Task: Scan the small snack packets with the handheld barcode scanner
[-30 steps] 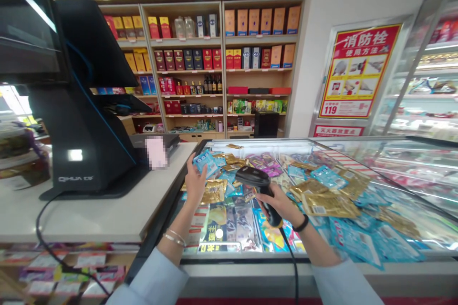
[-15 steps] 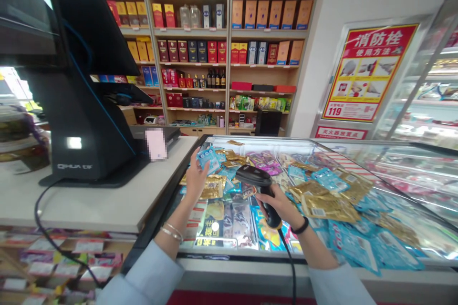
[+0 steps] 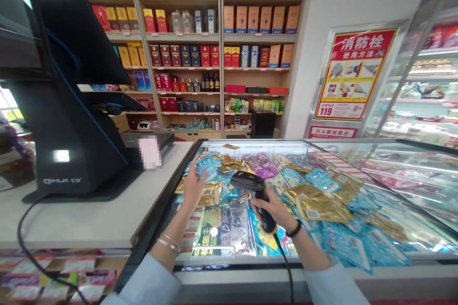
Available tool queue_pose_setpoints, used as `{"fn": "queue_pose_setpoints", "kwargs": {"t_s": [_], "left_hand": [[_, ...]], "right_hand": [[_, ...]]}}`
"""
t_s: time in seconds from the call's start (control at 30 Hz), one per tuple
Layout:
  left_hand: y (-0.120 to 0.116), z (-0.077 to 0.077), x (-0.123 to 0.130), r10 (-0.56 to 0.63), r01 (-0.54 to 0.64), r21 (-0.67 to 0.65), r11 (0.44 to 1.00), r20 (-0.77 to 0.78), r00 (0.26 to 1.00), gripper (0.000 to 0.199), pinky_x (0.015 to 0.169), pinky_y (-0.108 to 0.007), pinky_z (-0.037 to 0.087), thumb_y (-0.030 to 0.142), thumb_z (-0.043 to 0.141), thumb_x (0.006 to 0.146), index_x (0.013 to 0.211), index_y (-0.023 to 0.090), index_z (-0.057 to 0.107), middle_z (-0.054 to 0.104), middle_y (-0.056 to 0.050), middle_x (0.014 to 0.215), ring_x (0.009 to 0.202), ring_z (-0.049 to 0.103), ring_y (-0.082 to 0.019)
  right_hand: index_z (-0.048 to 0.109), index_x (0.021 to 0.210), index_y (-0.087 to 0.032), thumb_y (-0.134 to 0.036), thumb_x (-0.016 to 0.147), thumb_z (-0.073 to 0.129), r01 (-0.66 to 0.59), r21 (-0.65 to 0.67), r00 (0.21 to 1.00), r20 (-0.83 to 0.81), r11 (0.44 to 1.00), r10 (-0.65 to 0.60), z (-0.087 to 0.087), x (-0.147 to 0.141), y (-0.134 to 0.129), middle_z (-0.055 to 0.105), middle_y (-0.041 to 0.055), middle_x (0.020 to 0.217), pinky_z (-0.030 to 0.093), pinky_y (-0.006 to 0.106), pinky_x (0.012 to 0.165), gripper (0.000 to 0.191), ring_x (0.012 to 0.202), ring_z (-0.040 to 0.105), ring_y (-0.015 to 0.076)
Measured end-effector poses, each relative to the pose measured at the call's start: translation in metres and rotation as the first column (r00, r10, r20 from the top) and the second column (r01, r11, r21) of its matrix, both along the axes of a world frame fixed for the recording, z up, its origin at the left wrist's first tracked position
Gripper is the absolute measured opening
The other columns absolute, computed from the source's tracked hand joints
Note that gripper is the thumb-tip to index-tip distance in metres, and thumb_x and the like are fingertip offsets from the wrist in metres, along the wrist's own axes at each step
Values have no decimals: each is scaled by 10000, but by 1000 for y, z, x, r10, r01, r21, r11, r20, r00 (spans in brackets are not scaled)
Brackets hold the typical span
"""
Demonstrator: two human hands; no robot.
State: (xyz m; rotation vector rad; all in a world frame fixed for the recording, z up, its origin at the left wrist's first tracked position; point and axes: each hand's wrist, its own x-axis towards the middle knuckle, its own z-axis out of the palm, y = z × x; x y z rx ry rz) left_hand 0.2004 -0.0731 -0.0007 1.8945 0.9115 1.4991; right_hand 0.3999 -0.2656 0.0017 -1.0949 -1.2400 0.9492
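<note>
My left hand (image 3: 193,182) grips a small blue packet (image 3: 206,167) between thumb and fingers, printed side towards me. In my right hand (image 3: 274,207) is a black barcode scanner (image 3: 248,181), fingers wrapped round its handle, its head pointing left towards the packet. A cable runs down from the handle's base. Under both hands, gold packets (image 3: 211,194), other blue packets and purple packets (image 3: 263,165) lie on the glass top of a display freezer. A larger heap of gold packets (image 3: 322,207) and blue packets (image 3: 348,245) spreads to the right of the scanner.
At left, a black checkout terminal (image 3: 82,143) stands on a white counter (image 3: 153,190), its cable hanging over the front. Wooden shelves (image 3: 220,66) with boxes and bottles line the back wall. A red fire-hydrant sign (image 3: 358,74) hangs right; a refrigerated display (image 3: 429,90) stands beyond it.
The whole view has shifted, so most things sit a little further left. My left hand with the blue packet appears slightly lower. Both hands keep their holds.
</note>
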Motion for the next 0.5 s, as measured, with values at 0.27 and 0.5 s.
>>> {"fn": "queue_pose_setpoints", "kwargs": {"t_s": [0.27, 0.5], "left_hand": [[3, -3, -3, 31, -32, -19, 999, -48, 998, 666, 628, -298, 509, 447, 586, 842, 1428, 172, 430, 712, -38, 818, 593, 633, -182], [6, -3, -2, 151, -148, 34, 988, -120, 981, 667, 559, -297, 451, 476, 533, 859, 1429, 149, 416, 660, -26, 718, 490, 555, -189]], "right_hand": [[557, 821, -187, -486, 780, 716, -32, 23, 999, 4, 999, 32, 2, -1, 1, 540, -59, 474, 399, 221, 359, 341, 346, 483, 106], [563, 816, -182, -477, 769, 726, -19, 65, 998, -64, 998, 23, 5, -2, 0, 538, -55, 482, 387, 217, 350, 340, 336, 479, 103]]}}
